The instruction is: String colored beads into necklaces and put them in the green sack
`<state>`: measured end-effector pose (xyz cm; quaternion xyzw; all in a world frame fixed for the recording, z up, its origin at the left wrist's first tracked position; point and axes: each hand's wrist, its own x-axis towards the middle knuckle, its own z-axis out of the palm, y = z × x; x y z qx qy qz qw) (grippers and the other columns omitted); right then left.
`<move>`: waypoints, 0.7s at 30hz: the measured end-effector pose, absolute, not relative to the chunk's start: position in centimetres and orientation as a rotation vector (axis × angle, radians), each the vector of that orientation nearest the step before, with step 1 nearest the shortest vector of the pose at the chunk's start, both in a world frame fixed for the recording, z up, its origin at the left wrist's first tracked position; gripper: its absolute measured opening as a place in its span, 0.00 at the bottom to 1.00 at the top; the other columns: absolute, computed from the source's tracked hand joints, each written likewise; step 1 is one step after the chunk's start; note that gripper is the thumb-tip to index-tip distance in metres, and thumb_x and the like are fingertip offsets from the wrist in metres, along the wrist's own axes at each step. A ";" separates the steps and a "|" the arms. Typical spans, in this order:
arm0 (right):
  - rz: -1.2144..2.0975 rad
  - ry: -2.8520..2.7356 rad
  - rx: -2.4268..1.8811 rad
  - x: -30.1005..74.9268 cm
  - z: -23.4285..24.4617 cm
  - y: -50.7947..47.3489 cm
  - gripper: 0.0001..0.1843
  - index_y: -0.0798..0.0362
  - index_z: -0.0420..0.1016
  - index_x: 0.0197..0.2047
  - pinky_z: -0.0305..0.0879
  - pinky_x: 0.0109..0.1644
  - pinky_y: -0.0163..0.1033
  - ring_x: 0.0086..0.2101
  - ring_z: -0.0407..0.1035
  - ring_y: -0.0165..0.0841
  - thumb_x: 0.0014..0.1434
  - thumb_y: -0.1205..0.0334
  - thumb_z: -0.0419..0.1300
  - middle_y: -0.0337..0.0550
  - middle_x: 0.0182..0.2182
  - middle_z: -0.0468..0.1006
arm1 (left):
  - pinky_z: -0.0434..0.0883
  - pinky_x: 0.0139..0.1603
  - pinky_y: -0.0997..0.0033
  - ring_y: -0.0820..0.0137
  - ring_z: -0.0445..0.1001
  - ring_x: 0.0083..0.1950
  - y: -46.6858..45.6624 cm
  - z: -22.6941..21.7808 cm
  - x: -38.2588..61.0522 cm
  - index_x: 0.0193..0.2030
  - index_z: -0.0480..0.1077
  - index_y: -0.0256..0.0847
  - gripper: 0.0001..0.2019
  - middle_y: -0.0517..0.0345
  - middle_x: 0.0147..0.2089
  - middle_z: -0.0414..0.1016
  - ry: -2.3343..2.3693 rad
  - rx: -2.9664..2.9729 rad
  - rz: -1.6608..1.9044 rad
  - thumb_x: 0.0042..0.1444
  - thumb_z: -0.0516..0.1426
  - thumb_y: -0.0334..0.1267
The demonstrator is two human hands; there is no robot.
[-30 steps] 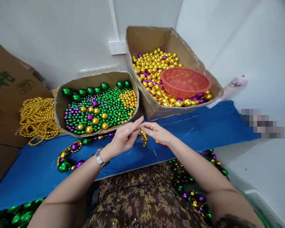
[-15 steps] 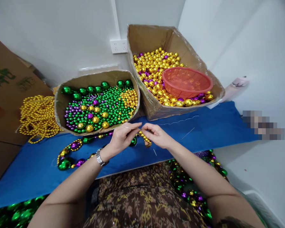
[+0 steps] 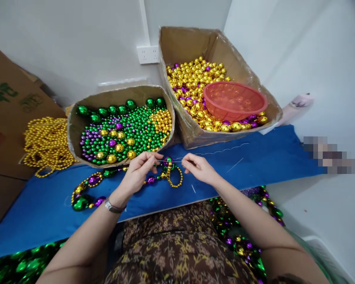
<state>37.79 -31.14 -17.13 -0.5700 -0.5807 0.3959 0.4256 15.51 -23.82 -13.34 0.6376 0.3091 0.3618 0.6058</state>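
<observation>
Between my two hands a thin clear thread [image 3: 174, 161] is stretched taut. My left hand [image 3: 141, 167] pinches one end, with the fingers closed. My right hand [image 3: 198, 167] grips the other end between thumb and fingertips. Just below the thread hangs or lies a small loop of gold beads [image 3: 175, 186], beside a large green and purple bead [image 3: 167, 160]. It adjoins a string of green, purple and gold beads [image 3: 150, 180] that curves left across the blue table cloth [image 3: 56, 197], partly hidden by my left hand and forearm.
Behind my hands stands a carton [image 3: 121, 162] of green, purple and gold beads. A taller carton [image 3: 192, 138] of gold beads holds a red basket [image 3: 235, 100]. Gold bead strands [image 3: 47, 144] lie at left. A loose thread [image 3: 221, 152] and a thin white stick [image 3: 193, 189] lie at right.
My hands have moved apart, drawing the thread straight between them. The gold bead loop, which was at my fingertips, now shows below the thread, and more of the bead string is visible.
</observation>
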 end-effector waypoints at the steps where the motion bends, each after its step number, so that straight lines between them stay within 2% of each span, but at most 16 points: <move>1: 0.999 -1.450 -1.434 37.5 -17.3 -31.1 0.13 0.51 0.67 0.32 0.63 0.31 0.32 0.26 0.72 0.28 0.61 0.51 0.55 0.35 0.27 0.73 | 0.70 0.34 0.74 0.71 0.72 0.38 -24.0 -13.1 15.8 0.32 0.70 0.38 0.10 0.51 0.45 0.76 0.644 1.349 0.843 0.59 0.58 0.43; 3: 1.049 -1.408 -1.441 37.1 -17.7 -31.0 0.13 0.52 0.68 0.31 0.61 0.30 0.31 0.25 0.70 0.27 0.61 0.51 0.56 0.34 0.23 0.71 | 0.71 0.34 0.74 0.68 0.74 0.44 -24.2 -12.6 16.4 0.30 0.69 0.38 0.10 0.48 0.48 0.76 0.530 1.184 0.844 0.58 0.60 0.42; 6: 1.214 -1.155 -1.356 37.0 -18.0 -31.3 0.14 0.52 0.68 0.31 0.60 0.27 0.30 0.22 0.65 0.26 0.59 0.50 0.58 0.32 0.19 0.70 | 0.72 0.31 0.74 0.66 0.75 0.44 -24.1 -12.5 17.0 0.31 0.69 0.38 0.09 0.49 0.39 0.78 0.448 1.081 0.870 0.57 0.61 0.40; 9: 1.321 -0.751 -1.076 37.1 -17.3 -31.8 0.13 0.51 0.66 0.32 0.56 0.23 0.28 0.20 0.61 0.22 0.56 0.51 0.62 0.36 0.30 0.77 | 0.72 0.30 0.74 0.66 0.76 0.42 -23.8 -12.9 17.3 0.32 0.69 0.38 0.08 0.53 0.34 0.76 0.432 1.050 0.898 0.57 0.61 0.39; 11: 1.347 -0.550 -0.878 36.9 -16.3 -32.0 0.13 0.50 0.63 0.31 0.55 0.21 0.28 0.19 0.58 0.20 0.55 0.54 0.63 0.37 0.41 0.78 | 0.72 0.30 0.75 0.67 0.76 0.41 -23.8 -13.2 17.6 0.32 0.69 0.37 0.08 0.54 0.34 0.76 0.443 1.054 0.897 0.57 0.61 0.39; 12: 1.366 -0.487 -0.802 36.7 -15.7 -32.0 0.13 0.50 0.62 0.32 0.55 0.21 0.28 0.19 0.56 0.19 0.56 0.54 0.63 0.37 0.43 0.77 | 0.72 0.30 0.75 0.67 0.76 0.40 -23.9 -13.3 17.8 0.32 0.69 0.37 0.09 0.54 0.33 0.76 0.452 1.062 0.894 0.57 0.61 0.39; 13: 1.387 -0.449 -0.746 36.5 -15.2 -32.0 0.13 0.50 0.61 0.32 0.55 0.21 0.28 0.19 0.55 0.20 0.57 0.55 0.62 0.37 0.42 0.77 | 0.72 0.30 0.75 0.68 0.76 0.40 -24.0 -13.3 17.9 0.31 0.69 0.37 0.09 0.54 0.33 0.75 0.459 1.071 0.890 0.57 0.62 0.39; 15: 1.409 -0.433 -0.692 36.0 -14.6 -31.7 0.13 0.49 0.60 0.32 0.55 0.21 0.28 0.18 0.53 0.21 0.58 0.54 0.61 0.33 0.33 0.74 | 0.70 0.28 0.75 0.69 0.75 0.37 -24.2 -13.1 18.1 0.30 0.69 0.37 0.10 0.55 0.32 0.74 0.457 1.087 0.888 0.56 0.62 0.40; 17: 1.403 -0.482 -0.711 35.7 -14.7 -31.4 0.15 0.49 0.59 0.32 0.53 0.21 0.27 0.18 0.52 0.22 0.56 0.54 0.63 0.30 0.24 0.66 | 0.68 0.26 0.76 0.70 0.74 0.35 -24.3 -13.0 18.1 0.29 0.68 0.37 0.11 0.55 0.30 0.73 0.448 1.103 0.896 0.55 0.63 0.40; 19: 1.381 -0.569 -0.785 35.5 -15.4 -31.2 0.18 0.49 0.58 0.31 0.50 0.21 0.28 0.18 0.51 0.22 0.54 0.53 0.65 0.28 0.20 0.59 | 0.65 0.25 0.76 0.71 0.72 0.33 -24.3 -13.1 17.9 0.28 0.67 0.37 0.12 0.56 0.28 0.72 0.461 1.130 0.908 0.54 0.63 0.41; 21: 1.342 -0.667 -0.881 35.4 -16.2 -31.2 0.20 0.49 0.56 0.30 0.49 0.22 0.29 0.19 0.49 0.22 0.55 0.49 0.63 0.28 0.20 0.57 | 0.64 0.24 0.75 0.71 0.71 0.31 -24.1 -13.3 17.6 0.26 0.65 0.38 0.14 0.57 0.26 0.71 0.495 1.160 0.919 0.53 0.63 0.43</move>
